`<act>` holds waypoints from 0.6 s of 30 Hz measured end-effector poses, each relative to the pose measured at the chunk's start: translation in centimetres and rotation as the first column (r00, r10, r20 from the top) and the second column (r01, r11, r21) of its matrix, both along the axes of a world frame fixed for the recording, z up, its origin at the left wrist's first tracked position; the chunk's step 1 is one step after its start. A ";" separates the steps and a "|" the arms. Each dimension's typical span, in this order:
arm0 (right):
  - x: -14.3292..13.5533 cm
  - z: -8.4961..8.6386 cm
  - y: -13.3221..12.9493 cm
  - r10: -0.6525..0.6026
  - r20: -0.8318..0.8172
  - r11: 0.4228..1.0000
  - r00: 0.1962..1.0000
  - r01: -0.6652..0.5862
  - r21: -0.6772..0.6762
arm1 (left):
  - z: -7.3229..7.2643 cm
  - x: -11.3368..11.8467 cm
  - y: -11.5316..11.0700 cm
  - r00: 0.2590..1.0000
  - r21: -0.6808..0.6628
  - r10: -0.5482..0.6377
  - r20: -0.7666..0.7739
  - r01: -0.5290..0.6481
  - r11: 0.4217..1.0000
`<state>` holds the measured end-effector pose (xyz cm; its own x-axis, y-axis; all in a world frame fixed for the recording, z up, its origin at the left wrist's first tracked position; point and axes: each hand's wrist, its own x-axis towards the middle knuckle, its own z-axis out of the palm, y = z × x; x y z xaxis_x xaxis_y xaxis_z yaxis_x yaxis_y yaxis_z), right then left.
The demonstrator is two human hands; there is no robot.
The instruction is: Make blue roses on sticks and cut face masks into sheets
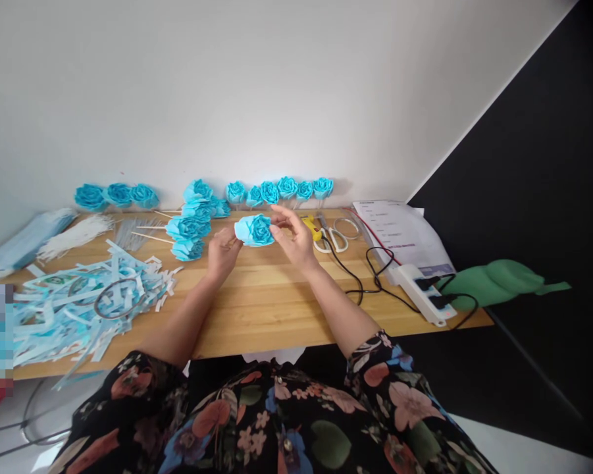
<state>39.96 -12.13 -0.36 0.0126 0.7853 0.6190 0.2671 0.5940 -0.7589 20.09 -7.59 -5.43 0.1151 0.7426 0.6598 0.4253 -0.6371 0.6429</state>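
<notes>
Blue flower [255, 231] is sitting between both hands, above the counter [257, 309]. Left hand [223, 253] is gripping it at the pale base [241, 230]; right hand [296, 240] is touching the petals [263, 229], can't tell if pinching. Probably light, soft, easily crushed; base looks like the safer hold, fingertips only on petals. More blue flowers [287, 187] are standing behind; cut strips [79, 303] are lying left.
</notes>
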 end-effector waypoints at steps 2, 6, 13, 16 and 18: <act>-0.1 -0.2 0.1 -0.006 0.025 1.000 1.000 0.006 0.016 | -0.2 -0.1 0.1 0.998 0.011 0.025 -0.051 -0.025 1.000; -0.4 -0.3 0.1 -0.018 0.118 0.998 0.993 0.010 0.069 | -0.1 0.0 -0.3 0.995 0.075 0.002 -0.096 0.006 0.997; -0.1 1.3 -0.7 -0.099 0.247 0.962 0.964 0.030 0.270 | 0.3 0.2 -0.6 0.994 0.110 -0.069 -0.079 0.078 0.991; 0.2 1.7 -0.5 -0.087 0.341 0.958 0.936 -0.015 0.288 | 0.2 0.1 -0.5 0.994 0.090 -0.075 -0.081 0.082 0.993; 0.5 1.8 -0.3 -0.088 0.398 0.956 0.913 -0.035 0.291 | 0.2 0.0 -0.4 0.994 0.078 -0.065 -0.091 0.072 0.994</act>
